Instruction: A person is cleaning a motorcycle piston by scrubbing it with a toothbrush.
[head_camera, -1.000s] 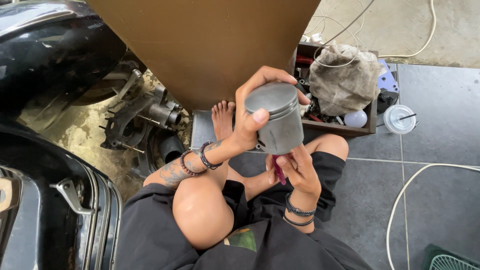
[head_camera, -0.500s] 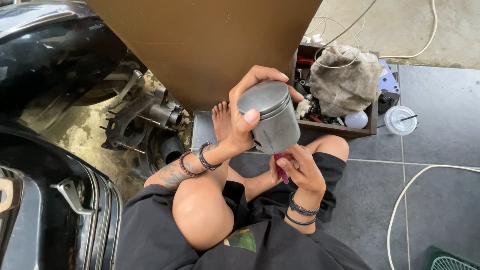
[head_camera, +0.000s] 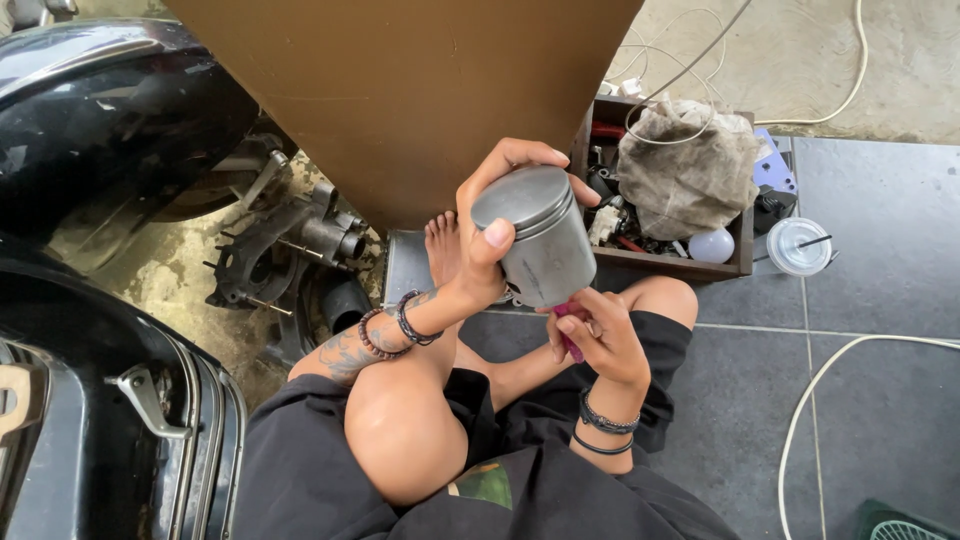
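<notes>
The left hand (head_camera: 490, 235) is closed around a grey metal piston (head_camera: 540, 240), thumb across its front, fingers curled over the crown, holding it above the bent knee; the right hand (head_camera: 598, 335), just beneath, pinches a small pink tool (head_camera: 568, 340) against the piston's underside; a wooden crate (head_camera: 745, 255) of parts sits behind on the floor.

- The piston (head_camera: 538, 238) is a dull grey metal cylinder with a flat round crown and ring grooves just below its top edge
- It sits tilted, crown up and leaning toward the left, held up above the lap
- A small pink tool (head_camera: 566, 333) touches its lower edge, mostly hidden by fingers
</notes>
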